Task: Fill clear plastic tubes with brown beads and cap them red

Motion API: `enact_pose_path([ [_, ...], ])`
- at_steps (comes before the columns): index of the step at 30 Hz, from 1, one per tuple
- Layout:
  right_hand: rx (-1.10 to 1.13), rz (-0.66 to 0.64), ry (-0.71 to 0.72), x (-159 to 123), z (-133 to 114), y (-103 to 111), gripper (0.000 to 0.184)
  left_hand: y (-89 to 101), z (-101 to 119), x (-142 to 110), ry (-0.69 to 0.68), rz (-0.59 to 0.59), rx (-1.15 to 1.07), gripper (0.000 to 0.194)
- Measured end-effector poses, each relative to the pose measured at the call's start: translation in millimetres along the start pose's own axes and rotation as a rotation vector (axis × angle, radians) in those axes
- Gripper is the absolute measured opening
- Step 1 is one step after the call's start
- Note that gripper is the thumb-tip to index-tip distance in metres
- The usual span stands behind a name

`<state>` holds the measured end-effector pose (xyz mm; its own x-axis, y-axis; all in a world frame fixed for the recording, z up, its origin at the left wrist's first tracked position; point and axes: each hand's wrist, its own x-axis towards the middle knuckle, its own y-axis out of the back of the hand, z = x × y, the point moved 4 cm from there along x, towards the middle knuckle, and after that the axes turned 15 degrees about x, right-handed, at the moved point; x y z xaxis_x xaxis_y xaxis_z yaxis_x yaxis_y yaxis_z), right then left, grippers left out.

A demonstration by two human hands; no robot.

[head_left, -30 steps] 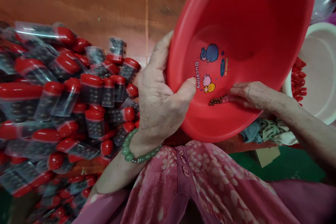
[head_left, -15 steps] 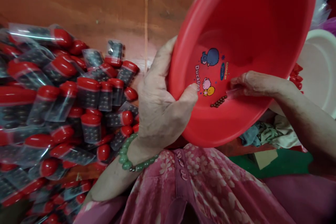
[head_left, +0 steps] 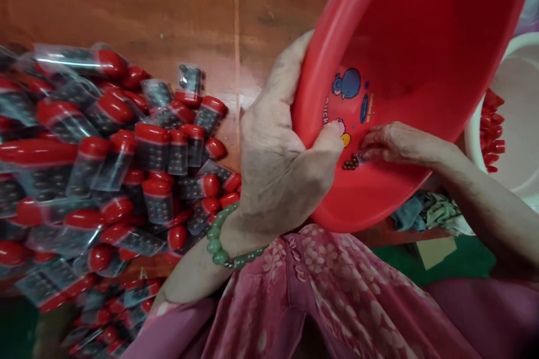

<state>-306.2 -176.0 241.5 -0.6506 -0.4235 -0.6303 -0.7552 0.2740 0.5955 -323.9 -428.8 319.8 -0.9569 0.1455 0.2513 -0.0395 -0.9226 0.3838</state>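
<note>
My left hand point(head_left: 282, 157), with a green bead bracelet on its wrist, is closed around the near-left rim of a red plastic basin point(head_left: 337, 17), which is tilted up. Duck pictures are printed on the basin's floor. Inside the basin my right hand point(head_left: 389, 145) is bent low, its fingers pinched on a small clear plastic piece point(head_left: 360, 158), mostly hidden by the fingertips. A small cluster of brown beads point(head_left: 349, 163) lies on the basin floor against that piece.
Many clear packets with red caps and dark beads point(head_left: 158, 202) are heaped on the wooden table point(head_left: 189, 5) at left. A white tub point(head_left: 522, 123) holding red caps point(head_left: 492, 129) stands at right. Folded cloths point(head_left: 425, 210) lie below it.
The basin and my left hand have shifted right in view and the basin tilts more. My right fingers and the clear piece have moved left, up to the beads, which are now bunched closer.
</note>
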Motion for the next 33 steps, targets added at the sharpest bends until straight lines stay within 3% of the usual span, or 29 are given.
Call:
enact_pose_path([
  [5, 0.137, -0.065, -0.053, 1.6, -12.4, -8.6, 0.020, -3.1, 6.6, -3.2, -0.065, 0.018, 0.038, 0.050],
  [15, 0.169, -0.073, 0.033, -11.4, -29.9, -26.0, 0.028, -5.3, 7.4, -5.5, -0.098, -0.003, 0.074, 0.047],
  [23, 0.004, 0.031, 0.119, -16.8, -34.0, -51.9, 0.025, -6.0, 7.4, -7.2, -0.171, 0.023, -0.014, 0.044],
  [29, -0.332, 0.120, 0.147, -12.8, -58.9, -62.7, 0.025, -6.8, 4.5, -8.0, -0.123, 0.033, 0.030, 0.045],
  [33, -0.366, 0.154, 0.207, -5.2, -76.9, -63.6, 0.037, -8.2, 2.7, -8.8, -0.139, 0.059, 0.036, 0.051],
])
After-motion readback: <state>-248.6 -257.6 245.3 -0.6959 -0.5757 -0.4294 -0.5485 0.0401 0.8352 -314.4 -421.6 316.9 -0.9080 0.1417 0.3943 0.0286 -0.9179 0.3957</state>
